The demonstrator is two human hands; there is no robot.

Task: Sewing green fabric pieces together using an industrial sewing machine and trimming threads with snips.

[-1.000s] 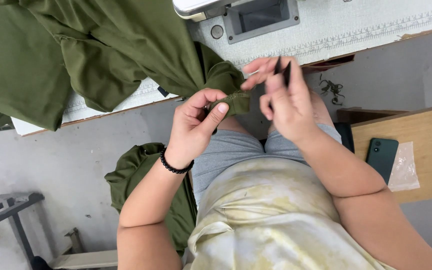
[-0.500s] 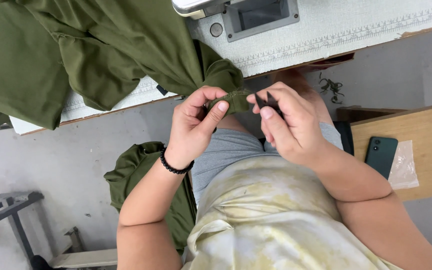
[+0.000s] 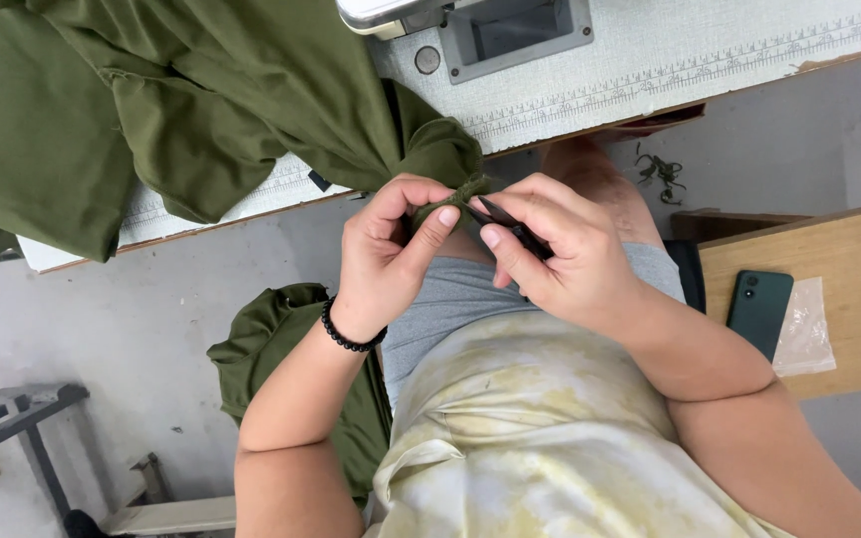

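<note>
An olive-green garment [image 3: 181, 110] spills off the white sewing table [image 3: 710, 60] toward my lap. My left hand [image 3: 391, 254], with a black bead bracelet on its wrist, pinches a bunched edge of that green fabric [image 3: 440, 204] between thumb and fingers. My right hand [image 3: 560, 254] sits right against it and holds small black thread snips [image 3: 510, 227], their tips pointing at the pinched fabric. Both hands hover over my lap, just below the table's front edge.
A sewing machine base [image 3: 510, 30] stands at the table's back. More green cloth [image 3: 281, 349] hangs beside my left thigh. At the right, a wooden side table [image 3: 849, 249] carries a dark green phone [image 3: 759, 309] and a clear plastic bag [image 3: 804, 334]. Thread scraps [image 3: 662, 171] lie on the floor.
My right hand has closed in from open, spread fingers to a grip on the snips, bringing the blades up against the fabric that my left hand keeps pinched.
</note>
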